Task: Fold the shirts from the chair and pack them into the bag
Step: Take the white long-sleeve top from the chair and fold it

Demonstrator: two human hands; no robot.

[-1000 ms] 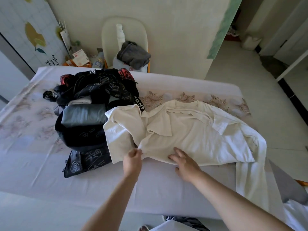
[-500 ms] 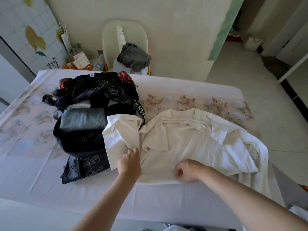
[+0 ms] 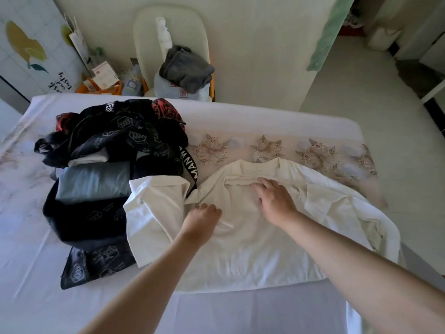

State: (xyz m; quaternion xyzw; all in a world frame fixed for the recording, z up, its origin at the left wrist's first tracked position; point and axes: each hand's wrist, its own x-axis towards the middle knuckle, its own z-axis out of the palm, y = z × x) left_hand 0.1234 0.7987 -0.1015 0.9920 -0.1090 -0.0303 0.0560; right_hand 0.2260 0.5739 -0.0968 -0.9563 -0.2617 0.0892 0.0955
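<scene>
The bed [image 3: 265,309] fills most of the view. It is covered in a white sheet with a band of embroidered flowers [image 3: 267,148] running out toward 2 o'clock. The white shirt [image 3: 252,249] lies spread on the bed from the centre out to 3 o'clock, with its collar toward 12 and one sleeve lapping over the edge of the bag at 9. The black bag [image 3: 96,225], printed with logos, sits open on the bed at 9 to 10 o'clock, with a folded grey-blue garment [image 3: 94,182] inside. Beyond the bed at 12 o'clock stands the chair [image 3: 149,27], holding a dark grey garment [image 3: 187,68] on top of a pale blue one [image 3: 166,86].

Of the hands, the right hand [image 3: 274,201] lies flat with its fingers spread on the shirt just below the collar. The left hand [image 3: 201,222] rests knuckles-up on the shirt at the centre, fingers curled under. I cannot tell whether it pinches the cloth.
</scene>
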